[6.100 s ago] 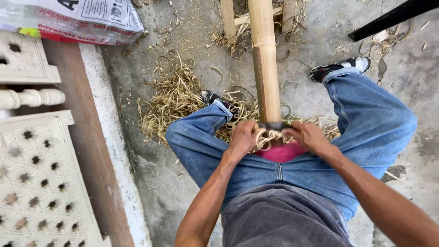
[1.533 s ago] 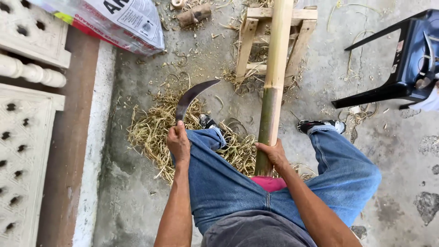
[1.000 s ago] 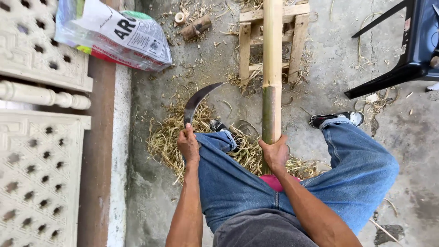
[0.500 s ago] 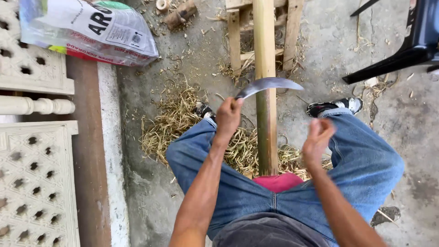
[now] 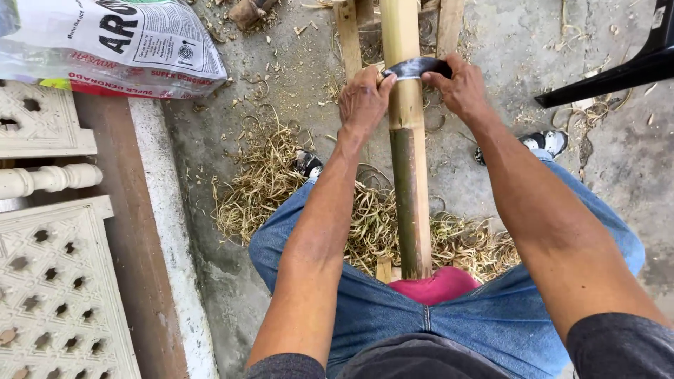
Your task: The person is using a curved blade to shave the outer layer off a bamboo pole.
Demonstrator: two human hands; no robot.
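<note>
I am looking down at a bamboo pole [image 5: 409, 175] that is running away from my lap, its near end resting on a pink pad [image 5: 439, 284] between my thighs and its far end lying on a wooden stand [image 5: 349, 35]. A dark curved blade [image 5: 415, 67] is lying across the pole, far up it from the pad. My left hand [image 5: 364, 102] is clamped on the blade's left end, just left of the pole; my right hand [image 5: 460, 88] is gripping the blade's right end, just right of the pole. The hands are standing apart, one on each side of the pole.

The pole is pale beyond the blade and green on my side of it, so I judge I am scraping the skin. To do it well, I would be keeping both wrists level, tilting the edge shallow, pulling evenly toward me, and stopping short of my lap.

Shavings [image 5: 267, 182] are heaped on the concrete left of and beneath the pole. Far left of the pole's far end, a plastic sack [image 5: 112, 45] is lying flat: white with black print, a red band and a yellow strip along its near edge.
</note>
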